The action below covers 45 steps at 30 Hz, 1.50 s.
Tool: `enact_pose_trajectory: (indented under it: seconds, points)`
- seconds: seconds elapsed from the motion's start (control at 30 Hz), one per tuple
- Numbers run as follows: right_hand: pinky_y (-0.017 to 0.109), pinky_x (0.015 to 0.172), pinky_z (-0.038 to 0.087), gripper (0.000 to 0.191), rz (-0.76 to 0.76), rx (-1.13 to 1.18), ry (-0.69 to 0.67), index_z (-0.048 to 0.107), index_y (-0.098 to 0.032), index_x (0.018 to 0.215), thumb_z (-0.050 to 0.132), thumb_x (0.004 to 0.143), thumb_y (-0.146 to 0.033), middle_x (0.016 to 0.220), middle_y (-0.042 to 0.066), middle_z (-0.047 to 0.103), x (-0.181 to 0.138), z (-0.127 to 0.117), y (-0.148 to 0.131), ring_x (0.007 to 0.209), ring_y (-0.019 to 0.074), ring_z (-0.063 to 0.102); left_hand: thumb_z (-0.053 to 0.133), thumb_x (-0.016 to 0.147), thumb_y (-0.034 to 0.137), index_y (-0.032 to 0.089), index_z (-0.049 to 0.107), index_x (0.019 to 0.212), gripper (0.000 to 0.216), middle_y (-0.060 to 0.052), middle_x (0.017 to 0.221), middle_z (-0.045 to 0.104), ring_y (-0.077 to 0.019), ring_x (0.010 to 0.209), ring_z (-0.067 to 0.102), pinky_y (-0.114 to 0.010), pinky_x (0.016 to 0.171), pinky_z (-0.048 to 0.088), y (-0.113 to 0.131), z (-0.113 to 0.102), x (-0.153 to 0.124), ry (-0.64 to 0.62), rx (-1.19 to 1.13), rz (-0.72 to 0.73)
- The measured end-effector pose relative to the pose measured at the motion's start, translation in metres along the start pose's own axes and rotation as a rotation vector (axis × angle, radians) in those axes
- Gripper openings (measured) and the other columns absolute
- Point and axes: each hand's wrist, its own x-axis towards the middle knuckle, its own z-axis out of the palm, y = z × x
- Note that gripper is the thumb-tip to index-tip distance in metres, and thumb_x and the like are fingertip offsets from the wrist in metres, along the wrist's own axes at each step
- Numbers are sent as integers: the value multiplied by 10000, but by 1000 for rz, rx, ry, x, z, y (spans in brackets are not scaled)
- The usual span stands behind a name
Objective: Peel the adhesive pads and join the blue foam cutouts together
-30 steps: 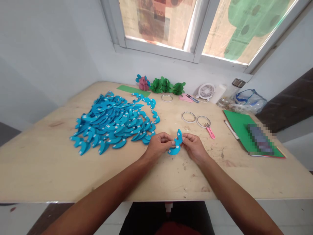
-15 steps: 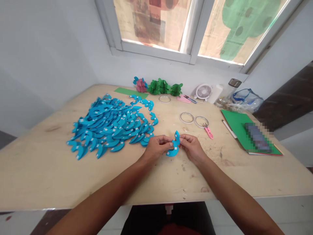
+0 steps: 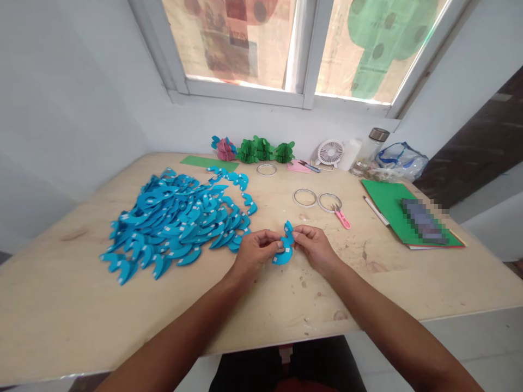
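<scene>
— Before I log this, how far along are we?

— Left hand (image 3: pixel 254 253) clamped on a blue paper piece (image 3: pixel 283 257), thumb against fingers. Right hand (image 3: pixel 316 246) pinches its right side. Piece sits between them, toward the near edge of the surface (image 3: pixel 265 316), roughly midway along. It carries white squares (image 3: pixel 287 249), three at least. I'd call it mid-handling, not finished.

— Done vs left?

— Pile (image 3: pixel 175 212) toward the left edge: many pieces show white squares, so that much looks done. Any without? Can't tell, too much overlap. No safe piece count either. If each gets the same handling, I'd guess plenty left.

— Rest, near to far, counted?

— Toward the right edge: one green folder (image 3: pixel 386 191), one blurred dark thing (image 3: pixel 423 223) on it, one pen (image 3: pixel 376 210) along its left side. Further left: one pair of pink snips (image 3: pixel 342 219), tips over the right one of two tape rings (image 3: pixel 304 205). Toward the far edge: third ring (image 3: pixel 267 176), one pink paper (image 3: pixel 297 167), one pair of scissors (image 3: pixel 312 167), one green strip (image 3: pixel 204 163), three green paper balls (image 3: pixel 262 149), one pink-and-blue ball (image 3: pixel 226 149).

— Far right corner?

— One fan (image 3: pixel 330 153), one white bottle (image 3: pixel 350 155), one glass bottle (image 3: pixel 370 152), one plastic bag (image 3: pixel 402 163).
</scene>
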Motion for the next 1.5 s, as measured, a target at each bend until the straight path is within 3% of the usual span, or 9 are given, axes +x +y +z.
enact_pose_trajectory:
  seconds: [0.57, 1.3, 1.5]
  points:
    - [245, 540, 359, 179, -43, -58, 10, 687, -171, 733, 662, 725, -347, 607, -2, 608, -1, 2, -3, 554, 109, 494, 723, 504, 211, 131, 659, 635, 167, -8, 500, 628, -111, 472, 551, -195, 446, 395, 3, 3, 0, 58, 5, -8]
    - [243, 543, 387, 246, -76, -176, 22, 712, -170, 740, 616, 750, -397, 606, 8, 611, -2, 1, -2, 572, 121, 510, 735, 522, 210, 120, 659, 685, 201, -12, 532, 642, -86, 444, 518, -177, 423, 355, 3, 3, -2, 66, 2, -44]
    - [246, 543, 388, 259, -81, -178, 25, 710, -169, 767, 616, 747, -409, 623, 13, 627, -1, 0, 0, 571, 124, 518, 738, 524, 213, 125, 660, 678, 194, -21, 537, 647, -118, 492, 565, -189, 441, 388, 4, 4, -3, 62, 7, -35]
